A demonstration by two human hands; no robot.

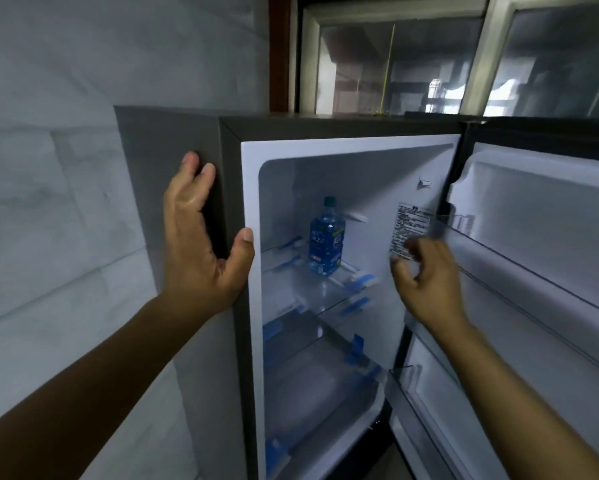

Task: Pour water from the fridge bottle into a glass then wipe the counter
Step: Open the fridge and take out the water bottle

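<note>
Fridge (360, 126): open, lower part cut off from view.
Door (540, 237): swung right, far side cut off.
Left hand (201, 244): spread, thumb on fridge's left front edge.
Right hand (426, 282): blurred, loosely curled, empty, near right inner wall.
Bottle (327, 237): upright mid-shelf (291, 282), open room around, untouched.

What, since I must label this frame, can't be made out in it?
Head view:
bottle label print: too small, blurred.
sticker on the fridge wall: print too small, right hand covers its lower part.
right hand's fingers: motion-blurred, curl unclear.
fridge lower part: cut off by the bottom edge.
glass, counter: out of frame.
</note>
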